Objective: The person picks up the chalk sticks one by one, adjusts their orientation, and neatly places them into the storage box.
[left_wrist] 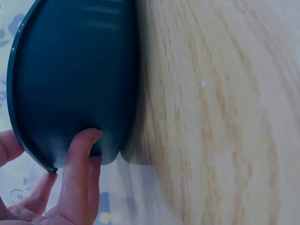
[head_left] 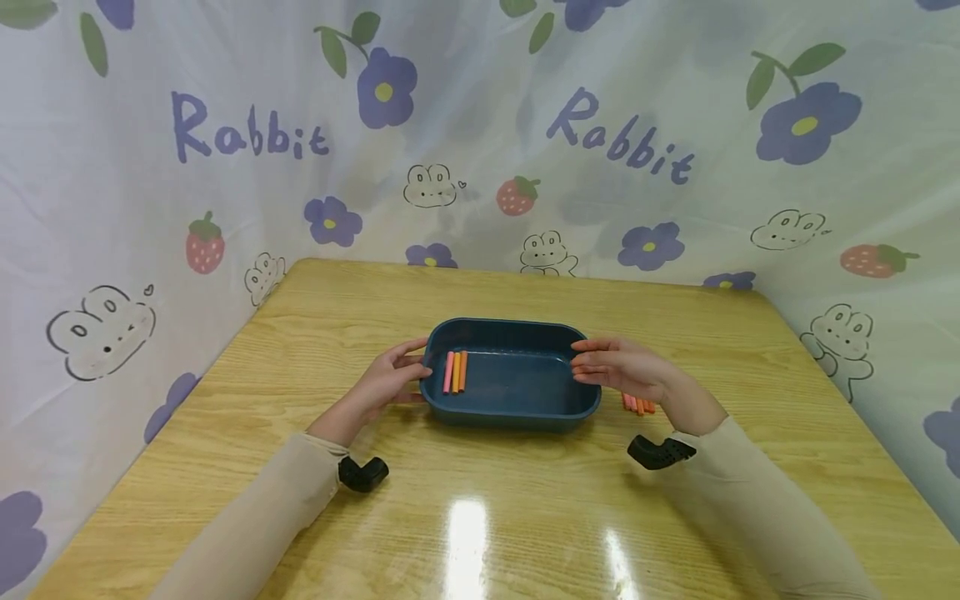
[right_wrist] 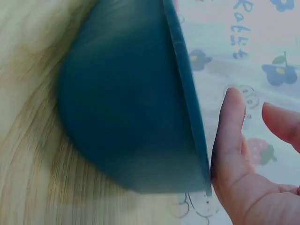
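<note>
A dark blue oblong plastic basin (head_left: 517, 421) with rounded ends stands on the table. Inside it, towards the left end, three short chalk-like sticks (head_left: 455, 372), pink, yellow and orange, lie side by side. My left hand (head_left: 386, 379) holds the basin's left end, thumb at the rim and bent fingers (left_wrist: 77, 173) against the outer wall. Over the opposite rim reaches my right hand (head_left: 622, 367), fingers extended and nothing gripped. The right wrist view has this hand (right_wrist: 253, 183) beside the rim, thumb apart. Partly hidden below it lie several pink and orange sticks (head_left: 639, 405).
The basin and sticks rest on a wood-grain table (head_left: 360, 308). A white cloth (head_left: 480, 100) printed with rabbits, flowers and strawberries hangs behind and at both sides. Black wrist devices (head_left: 363, 473) are worn at both sleeves. Light glares off the table's front.
</note>
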A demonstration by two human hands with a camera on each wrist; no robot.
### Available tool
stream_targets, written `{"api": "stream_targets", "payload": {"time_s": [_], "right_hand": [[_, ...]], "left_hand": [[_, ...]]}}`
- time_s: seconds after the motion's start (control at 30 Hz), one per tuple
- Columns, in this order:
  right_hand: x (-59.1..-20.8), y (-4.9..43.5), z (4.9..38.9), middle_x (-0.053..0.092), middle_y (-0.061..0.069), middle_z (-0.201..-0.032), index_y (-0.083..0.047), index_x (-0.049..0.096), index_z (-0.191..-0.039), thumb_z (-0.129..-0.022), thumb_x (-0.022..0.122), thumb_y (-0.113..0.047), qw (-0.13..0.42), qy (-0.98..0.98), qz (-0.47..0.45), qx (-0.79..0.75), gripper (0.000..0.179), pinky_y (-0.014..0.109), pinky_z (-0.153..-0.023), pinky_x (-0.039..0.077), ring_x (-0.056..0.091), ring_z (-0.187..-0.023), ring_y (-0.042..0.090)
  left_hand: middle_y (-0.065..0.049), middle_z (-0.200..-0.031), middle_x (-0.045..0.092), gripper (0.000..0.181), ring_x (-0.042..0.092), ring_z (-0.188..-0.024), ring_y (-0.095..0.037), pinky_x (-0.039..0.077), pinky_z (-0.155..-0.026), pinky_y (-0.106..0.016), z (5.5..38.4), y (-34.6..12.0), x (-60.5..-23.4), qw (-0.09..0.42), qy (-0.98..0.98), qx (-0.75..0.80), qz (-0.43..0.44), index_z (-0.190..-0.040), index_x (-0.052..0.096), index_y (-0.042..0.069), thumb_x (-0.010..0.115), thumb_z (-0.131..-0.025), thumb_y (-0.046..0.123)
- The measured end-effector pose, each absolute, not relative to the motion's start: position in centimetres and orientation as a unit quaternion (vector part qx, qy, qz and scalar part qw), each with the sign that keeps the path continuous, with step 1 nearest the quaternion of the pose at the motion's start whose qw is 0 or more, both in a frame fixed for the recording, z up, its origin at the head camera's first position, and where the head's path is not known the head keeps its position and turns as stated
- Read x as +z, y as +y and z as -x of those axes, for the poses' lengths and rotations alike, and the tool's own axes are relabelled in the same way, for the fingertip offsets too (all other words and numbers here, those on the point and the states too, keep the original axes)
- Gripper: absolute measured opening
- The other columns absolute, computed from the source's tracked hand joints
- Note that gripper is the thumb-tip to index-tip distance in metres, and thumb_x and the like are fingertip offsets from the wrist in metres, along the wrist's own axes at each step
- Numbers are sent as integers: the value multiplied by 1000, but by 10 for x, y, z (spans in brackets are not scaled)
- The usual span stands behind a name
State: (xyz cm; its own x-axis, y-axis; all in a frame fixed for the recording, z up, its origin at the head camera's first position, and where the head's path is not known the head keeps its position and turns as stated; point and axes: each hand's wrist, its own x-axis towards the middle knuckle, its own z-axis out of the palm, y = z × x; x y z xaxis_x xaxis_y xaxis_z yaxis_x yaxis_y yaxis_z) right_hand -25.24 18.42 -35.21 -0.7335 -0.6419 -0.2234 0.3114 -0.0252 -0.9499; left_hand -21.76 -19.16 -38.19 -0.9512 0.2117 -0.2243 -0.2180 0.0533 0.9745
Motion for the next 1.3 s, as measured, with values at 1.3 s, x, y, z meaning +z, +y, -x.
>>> {"api": "stream_targets", "payload": {"time_s": [1.3], "right_hand": [[-391,273,240,54,11,-106,14,19,-140,-91,58,-4,218,775,-21,-592,65,31,-73,55,63,-80,11]], "left_hand": [[-26,-140,34,59,45,-119,-40,53,-78,-43,212,-188,-380,154,711,687,12,-147,26,8,49,-93,3]]}}
